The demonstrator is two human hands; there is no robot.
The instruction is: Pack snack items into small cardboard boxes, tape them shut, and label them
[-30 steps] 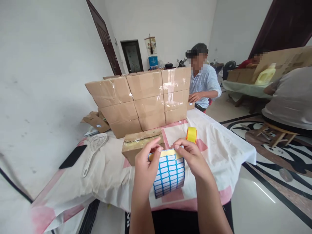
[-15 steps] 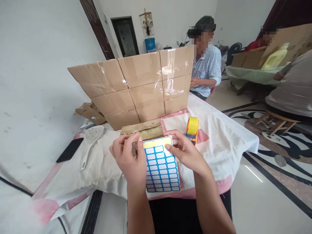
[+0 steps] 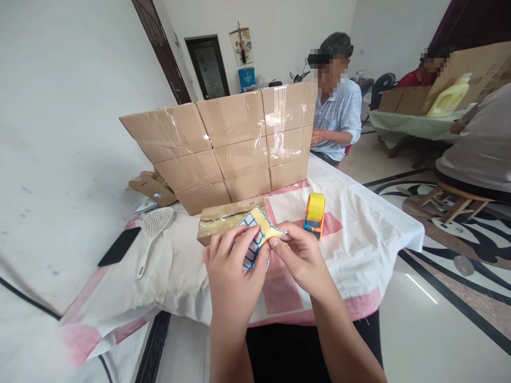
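Observation:
A sheet of blue-bordered label stickers (image 3: 272,230) with a yellow strip is held up over the front of the table, bent and turned at a slant. My left hand (image 3: 238,263) is closed on its labelled part, covering much of it. The fingertips of my right hand (image 3: 300,256) pinch the corner by the yellow strip. Just behind my hands lies a small worn cardboard box (image 3: 213,226), its top edge ragged. To the right of my right hand stands a yellow tape roll in an orange dispenser (image 3: 315,210).
Behind the small box rises a wall of taped cardboard boxes (image 3: 239,143). On the left lie a white slotted skimmer (image 3: 155,226) and a black phone (image 3: 118,246). A person (image 3: 335,106) sits past the boxes; another table (image 3: 399,123) stands at the right.
The label sheet, hanging flat before, is now turned and bent between my fingers. My left hand has shifted right, closer to my right hand, and covers more of the sheet.

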